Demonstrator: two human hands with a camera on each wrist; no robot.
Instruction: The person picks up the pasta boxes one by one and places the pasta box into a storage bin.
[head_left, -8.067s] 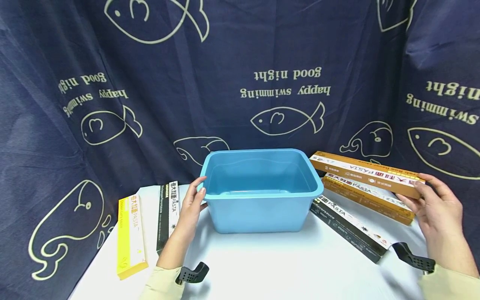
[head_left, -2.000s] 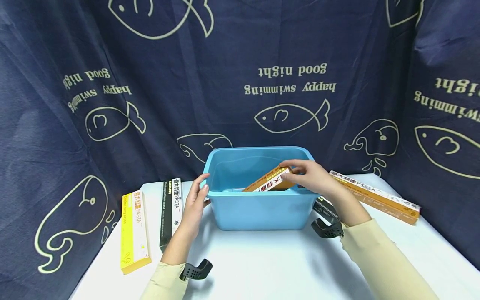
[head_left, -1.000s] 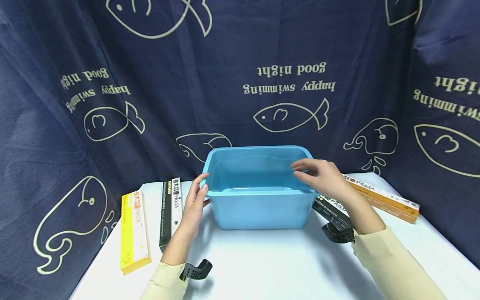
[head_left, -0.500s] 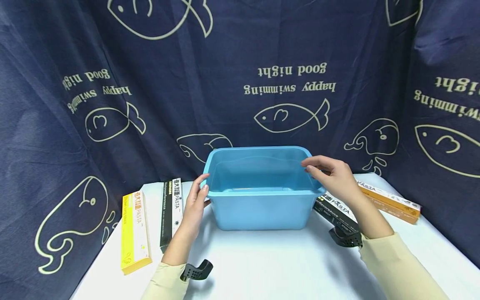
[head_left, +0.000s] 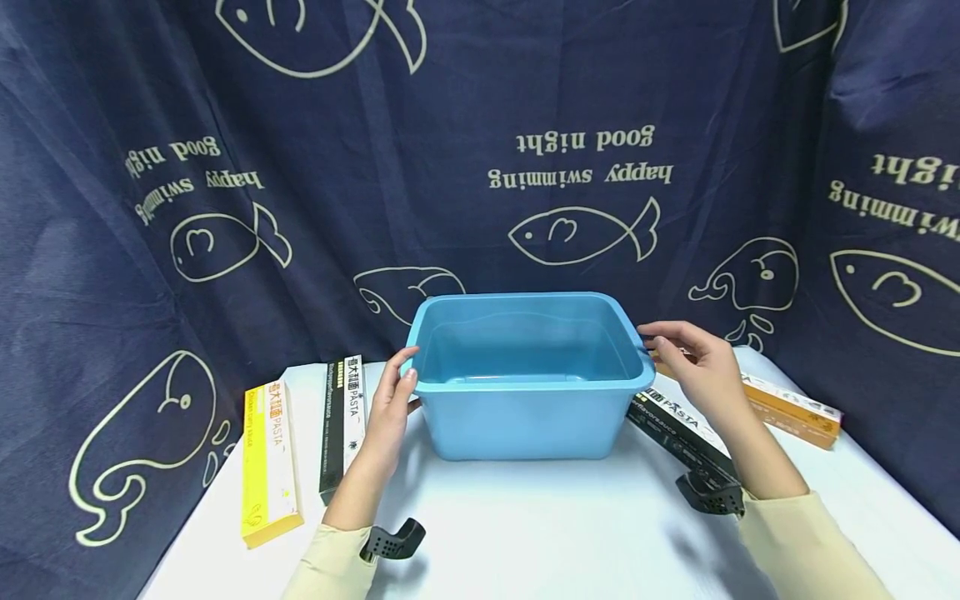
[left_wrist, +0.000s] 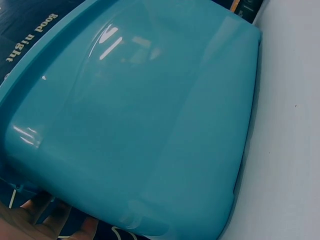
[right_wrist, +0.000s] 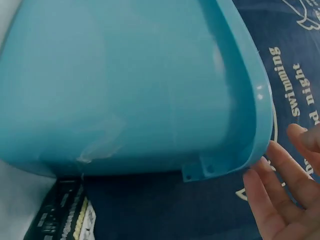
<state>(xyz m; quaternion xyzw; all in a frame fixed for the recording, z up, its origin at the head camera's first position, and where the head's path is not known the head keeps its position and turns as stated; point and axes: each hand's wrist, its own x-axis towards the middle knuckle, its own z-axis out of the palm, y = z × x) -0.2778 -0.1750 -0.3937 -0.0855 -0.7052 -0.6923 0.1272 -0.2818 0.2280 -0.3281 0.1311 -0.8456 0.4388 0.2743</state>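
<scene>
A light blue plastic tub (head_left: 522, 423) stands in the middle of the table. My left hand (head_left: 388, 408) grips its left rim, and in the left wrist view the fingers (left_wrist: 89, 226) curl beneath the lip. Beside the right rim is my right hand (head_left: 703, 367), holding nothing. Its fingertips (right_wrist: 253, 176) are at the lip in the right wrist view, with the thumb held apart. An orange pasta box (head_left: 793, 414) lies behind that hand, partly covered by it. A black pasta box (head_left: 678, 433) reaches from the tub's right side towards the wrist. The front wall hides the tub's floor.
To the left lie a yellow-and-white pasta box (head_left: 268, 471) and a second black pasta box (head_left: 339, 437), the latter partly behind my left arm. White cloth covers the table (head_left: 517, 533). A dark blue curtain (head_left: 450, 167) with fish drawings rises behind the tub.
My right hand lifted the upper orange pasta box from the right-hand pile, lowered it into the tub and let go. It then drew back rightwards to the rim. My left hand stayed put.
</scene>
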